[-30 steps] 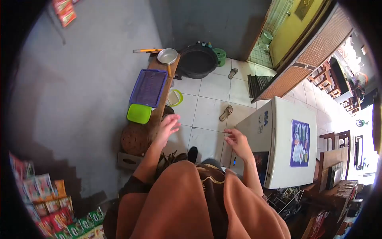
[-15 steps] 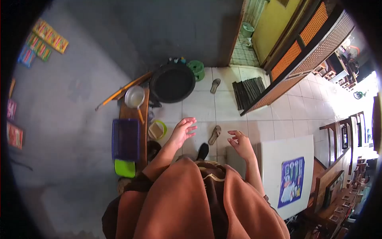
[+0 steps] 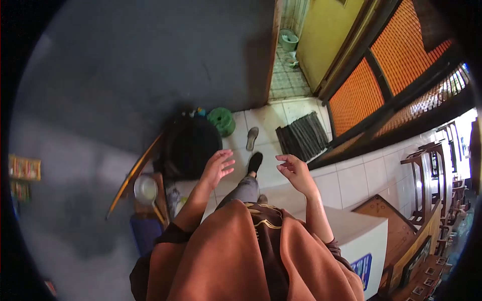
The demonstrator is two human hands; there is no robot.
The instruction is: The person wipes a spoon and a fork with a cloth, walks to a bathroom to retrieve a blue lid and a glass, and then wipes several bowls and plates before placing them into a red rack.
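My left hand [image 3: 217, 168] is held out in front of me with its fingers spread and holds nothing. It hovers over the right edge of a big black basin [image 3: 188, 148] on the floor. My right hand [image 3: 295, 172] is raised too, fingers loosely curled and apart, with nothing in it. Between the hands my foot in a black shoe [image 3: 254, 163] steps forward on the white tiled floor [image 3: 346, 183]. A brown garment covers my body at the bottom of the view.
A green round container [image 3: 221, 121] and a lone sandal [image 3: 252, 138] lie ahead, beside a dark slatted mat [image 3: 301, 136]. A yellow door [image 3: 326, 37] stands open beyond. On my left a wooden bench carries a metal pan [image 3: 145, 189]. A white chest appliance [image 3: 364, 241] is at my right.
I have walked forward towards the doorway. The bench, the basin and the white appliance have slid down and back in view. Both hands stay raised and empty.
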